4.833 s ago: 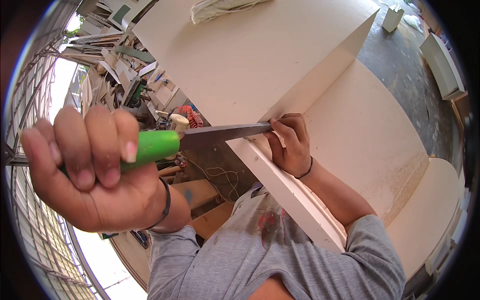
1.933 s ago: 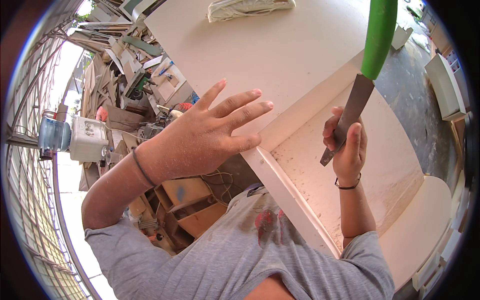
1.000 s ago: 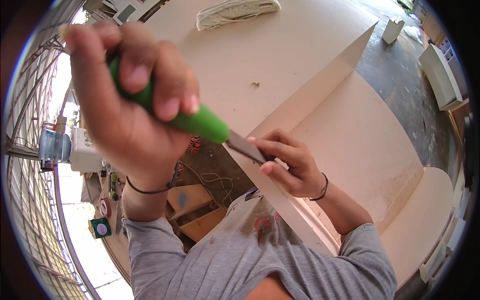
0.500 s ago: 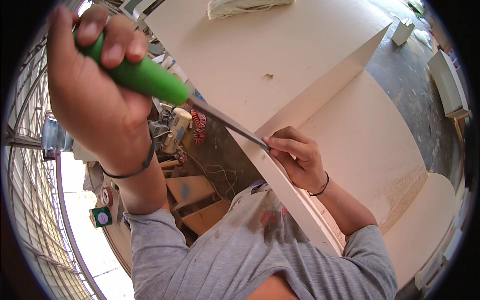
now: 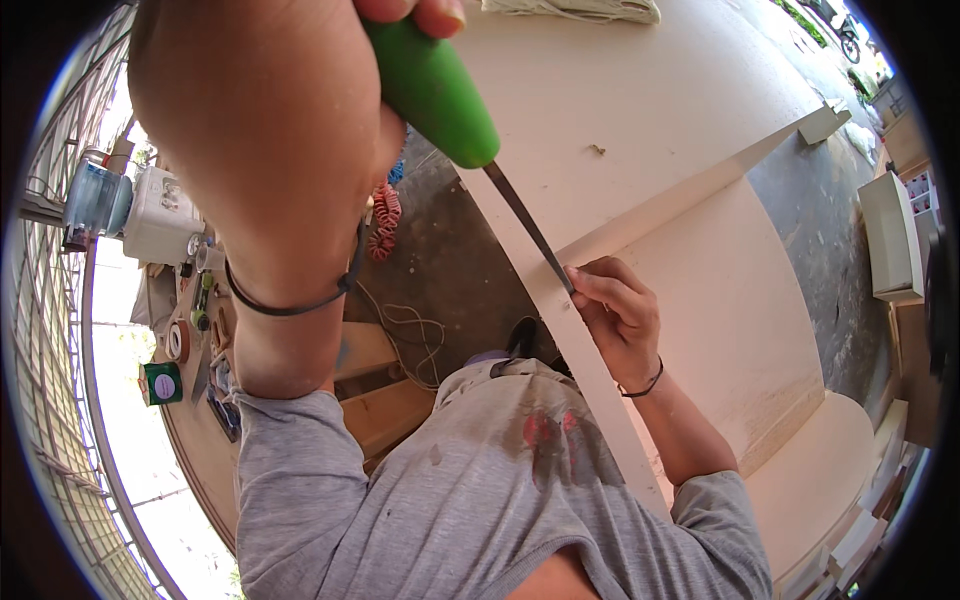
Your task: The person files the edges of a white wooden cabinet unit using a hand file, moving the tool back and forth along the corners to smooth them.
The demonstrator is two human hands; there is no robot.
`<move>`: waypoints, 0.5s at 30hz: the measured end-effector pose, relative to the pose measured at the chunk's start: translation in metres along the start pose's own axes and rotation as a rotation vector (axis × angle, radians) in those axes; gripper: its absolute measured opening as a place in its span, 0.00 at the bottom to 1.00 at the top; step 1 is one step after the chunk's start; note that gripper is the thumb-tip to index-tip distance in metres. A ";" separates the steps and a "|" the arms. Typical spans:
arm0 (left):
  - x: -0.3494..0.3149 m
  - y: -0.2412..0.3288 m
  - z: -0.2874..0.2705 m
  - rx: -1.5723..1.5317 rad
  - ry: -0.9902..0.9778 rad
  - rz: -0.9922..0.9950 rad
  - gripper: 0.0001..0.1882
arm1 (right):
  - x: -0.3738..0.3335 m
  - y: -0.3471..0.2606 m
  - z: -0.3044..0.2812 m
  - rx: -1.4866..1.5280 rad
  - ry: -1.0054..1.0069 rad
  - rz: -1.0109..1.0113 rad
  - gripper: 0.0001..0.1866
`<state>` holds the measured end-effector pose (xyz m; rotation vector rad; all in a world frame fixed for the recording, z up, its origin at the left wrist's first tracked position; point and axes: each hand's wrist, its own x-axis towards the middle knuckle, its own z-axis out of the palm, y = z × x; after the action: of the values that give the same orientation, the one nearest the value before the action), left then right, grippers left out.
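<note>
Green-handled putty knife against panel edge

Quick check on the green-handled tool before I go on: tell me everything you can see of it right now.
The tool has a thick, smooth green handle, plastic by the look, and a narrow flat grey metal blade. It slants down to the right. The left hand grips the handle's upper end, hiding it. The blade's tip meets the front edge of the pale board, where the right hand's fingertips pinch or steady it. Blade's end shape can't be made out.
</note>
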<state>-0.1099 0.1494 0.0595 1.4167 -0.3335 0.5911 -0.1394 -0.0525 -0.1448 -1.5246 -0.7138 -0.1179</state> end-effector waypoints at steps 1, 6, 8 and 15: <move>-0.001 0.000 0.001 -0.002 0.006 -0.002 0.12 | -0.001 0.001 0.000 -0.001 0.005 -0.008 0.17; -0.005 0.002 0.008 -0.018 0.026 0.007 0.12 | -0.002 0.005 0.003 0.029 0.018 -0.016 0.17; -0.009 0.002 0.017 -0.036 0.028 0.010 0.13 | -0.002 0.007 0.004 0.040 0.020 -0.021 0.16; -0.017 -0.008 0.063 -0.114 0.085 0.009 0.14 | -0.018 0.029 -0.001 -0.005 -0.036 0.002 0.12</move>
<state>-0.1113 0.0842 0.0529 1.2773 -0.3017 0.6277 -0.1389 -0.0573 -0.1787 -1.5356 -0.7408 -0.0905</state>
